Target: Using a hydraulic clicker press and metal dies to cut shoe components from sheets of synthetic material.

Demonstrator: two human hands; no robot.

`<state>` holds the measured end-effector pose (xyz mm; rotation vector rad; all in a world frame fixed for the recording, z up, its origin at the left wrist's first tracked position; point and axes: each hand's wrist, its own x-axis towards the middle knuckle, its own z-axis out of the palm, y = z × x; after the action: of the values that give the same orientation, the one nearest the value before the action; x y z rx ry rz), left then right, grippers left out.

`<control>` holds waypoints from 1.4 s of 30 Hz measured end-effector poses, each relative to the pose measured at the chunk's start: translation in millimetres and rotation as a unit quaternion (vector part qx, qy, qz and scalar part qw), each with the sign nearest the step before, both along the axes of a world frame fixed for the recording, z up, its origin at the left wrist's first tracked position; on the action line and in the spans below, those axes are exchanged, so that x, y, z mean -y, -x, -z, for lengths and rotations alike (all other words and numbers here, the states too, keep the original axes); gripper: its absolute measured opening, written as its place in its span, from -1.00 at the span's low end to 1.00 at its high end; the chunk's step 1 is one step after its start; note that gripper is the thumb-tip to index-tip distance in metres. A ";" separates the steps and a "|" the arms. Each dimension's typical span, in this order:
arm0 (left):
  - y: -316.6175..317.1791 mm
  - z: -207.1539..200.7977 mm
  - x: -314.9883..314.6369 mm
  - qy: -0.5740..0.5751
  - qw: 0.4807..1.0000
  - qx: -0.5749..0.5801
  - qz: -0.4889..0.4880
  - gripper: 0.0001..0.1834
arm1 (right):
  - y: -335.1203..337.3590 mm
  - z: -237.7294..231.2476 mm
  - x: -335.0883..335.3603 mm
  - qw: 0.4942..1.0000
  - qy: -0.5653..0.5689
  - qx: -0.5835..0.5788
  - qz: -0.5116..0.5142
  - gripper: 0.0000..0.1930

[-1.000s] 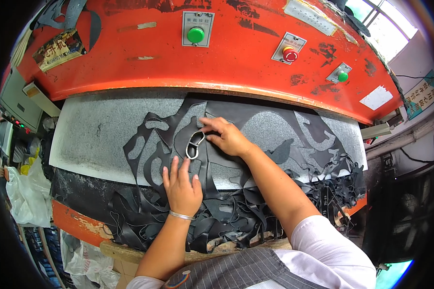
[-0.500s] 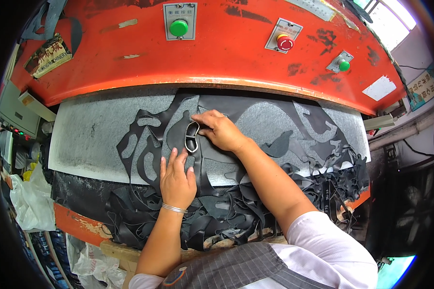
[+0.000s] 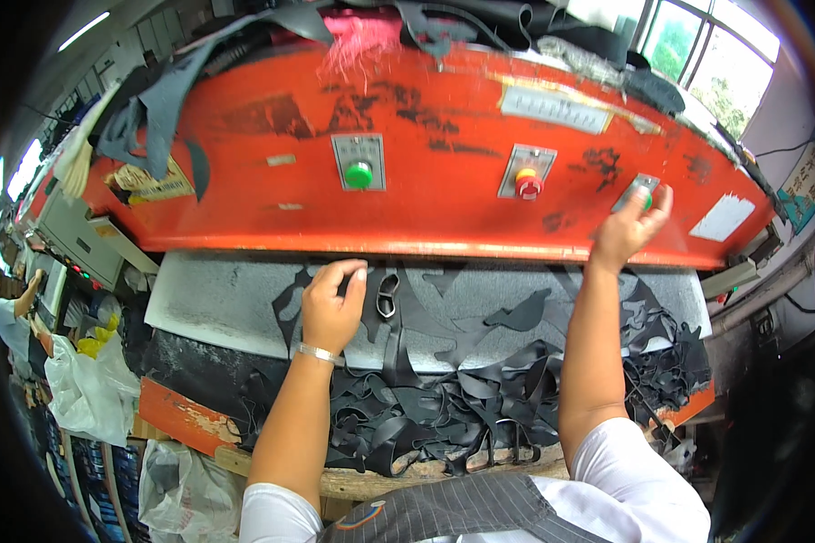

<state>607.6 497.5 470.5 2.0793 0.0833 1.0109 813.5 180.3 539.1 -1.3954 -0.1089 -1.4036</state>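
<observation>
A small, elongated metal cutting die stands alone on black leather that has shapes cut out of it. Just left of the die, my left hand is raised, empty, with its thumb apart from its bent fingers. Over on the right, my right hand reaches up to a green push button on the press's red front. Its fingers are apart around the button and hold nothing. Whether a finger presses the button, I cannot tell.
The red press head spans the far side, bearing another green button and a red stop button. Beneath lies a pale cutting board. Tangled leather scraps cover its near edge. White plastic bags hang left; another person's arm shows far left.
Both hands have left the cutting die. My right hand has gone up and right to the green button; my left hand has moved slightly away from the die. The view has tilted upward.
</observation>
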 end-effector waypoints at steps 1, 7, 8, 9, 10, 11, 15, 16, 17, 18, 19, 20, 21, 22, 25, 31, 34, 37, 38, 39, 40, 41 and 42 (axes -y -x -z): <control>-5.1 -15.3 2.9 -0.028 0.998 0.052 -0.005 -0.91 | -5.7 -4.0 16.3 0.996 0.004 -0.021 0.089 -0.44; -36.1 -47.4 -2.1 -0.206 0.973 0.092 -0.042 -0.81 | -11.1 7.2 21.5 0.959 0.097 -0.144 0.224 -0.35; -27.5 -43.9 -6.2 -0.187 0.980 0.048 -0.043 -0.73 | -6.5 11.0 24.5 0.968 0.090 -0.132 0.192 -0.34; -18.0 -46.2 3.5 -0.179 0.982 0.044 -0.039 -0.73 | -3.0 13.3 37.0 0.974 0.084 -0.121 0.173 -0.34; -1.2 -54.4 11.5 -0.148 0.989 0.006 -0.005 -0.72 | 2.5 14.7 42.0 0.974 0.090 -0.132 0.159 -0.33; 15.3 -54.6 19.4 -0.116 0.992 -0.033 0.029 -0.71 | 7.1 17.1 48.9 0.973 0.095 -0.135 0.159 -0.33; 129.5 28.6 55.5 -0.113 0.962 -0.206 0.138 -0.69 | 29.7 16.6 71.9 0.983 0.133 -0.122 0.027 -0.24; 163.0 49.8 65.5 -0.096 0.945 -0.268 0.160 -0.71 | 38.6 7.9 67.4 0.984 0.123 -0.130 0.026 -0.24; 194.8 72.8 77.5 -0.070 0.938 -0.305 0.152 -0.75 | 49.2 1.9 56.8 0.984 0.113 -0.138 0.022 -0.24; 218.2 80.3 93.3 -0.068 0.929 -0.319 0.175 -0.83 | 61.7 -2.0 50.6 0.982 0.118 -0.144 0.018 -0.24; 239.1 83.6 109.9 -0.127 0.941 -0.286 0.128 -0.83 | 72.5 -5.5 41.1 0.987 0.109 -0.113 -0.015 -0.26; 243.9 80.1 116.5 -0.109 0.946 -0.284 0.107 -0.83 | 80.9 -10.6 25.6 0.991 0.098 -0.077 -0.049 -0.28; 244.3 80.5 122.7 -0.091 0.950 -0.284 0.092 -0.83 | 89.6 -9.9 6.0 0.990 0.081 -0.028 -0.110 -0.33; 238.4 79.8 128.1 -0.112 0.946 -0.295 0.075 -0.83 | 104.7 -9.1 -16.2 0.981 0.084 -0.059 -0.163 -0.35; 228.0 79.4 131.9 -0.135 0.954 -0.267 0.039 -0.82 | 133.1 10.9 -83.7 0.929 0.203 -0.071 -0.301 -0.48; 213.7 80.5 125.8 -0.128 0.950 -0.277 0.059 -0.78 | 137.1 52.4 -113.1 0.804 0.324 -0.228 -0.444 -0.48; 210.9 67.9 117.0 -0.118 0.917 -0.365 0.107 -0.72 | 121.2 66.7 -106.2 0.722 0.426 -0.265 -0.477 -0.37; 195.7 61.8 98.3 -0.108 0.821 -0.503 0.247 -0.66 | 109.9 100.2 -107.4 0.706 0.544 -0.189 -0.411 -0.27; 179.5 49.5 92.9 -0.084 0.785 -0.546 0.279 -0.64 | 104.0 112.7 -107.1 0.670 0.552 -0.254 -0.427 -0.19; 159.2 32.7 88.3 -0.058 0.745 -0.588 0.310 -0.61 | 99.5 124.5 -111.4 0.663 0.572 -0.265 -0.404 -0.13; 148.5 37.6 84.0 -0.022 0.840 -0.478 0.256 -0.69 | 106.1 123.3 -123.9 0.650 0.589 -0.287 -0.385 -0.10; 134.5 49.6 79.3 0.014 0.914 -0.356 0.195 -0.73 | 112.9 122.6 -135.8 0.636 0.605 -0.310 -0.365 -0.07; 110.7 57.1 70.3 0.012 0.940 -0.319 0.120 -0.71 | 114.6 128.7 -145.4 0.656 0.603 -0.288 -0.350 -0.12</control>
<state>497.0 427.3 413.4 2.2514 0.1634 0.1632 698.9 325.7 410.4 -2.4046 -1.2033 -0.0009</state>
